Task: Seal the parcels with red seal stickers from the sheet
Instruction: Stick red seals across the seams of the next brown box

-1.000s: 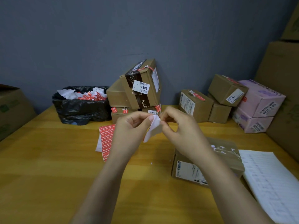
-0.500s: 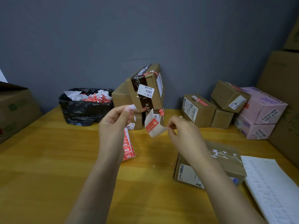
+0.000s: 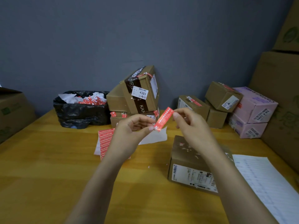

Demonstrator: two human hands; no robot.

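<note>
Head view, nearest: brown parcel (image 3: 191,159) lies on the table (image 3: 48,175), below the right forearm.
Grip: left hand (image 3: 129,131) pinches the red seal sticker (image 3: 163,119) at its lower end, right hand (image 3: 192,126) at its upper end, clear of the table.
Doing it well: keep it taut and lay it across the flap seam.
Room: bare wood left of the parcel; sticker sheet (image 3: 105,139) beyond the left hand; sealed parcels (image 3: 140,94) by the wall.

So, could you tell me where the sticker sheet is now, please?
In the head view, the sheet lies on the table, left of centre, partly behind the left hand, just in front of the box stack.
</note>
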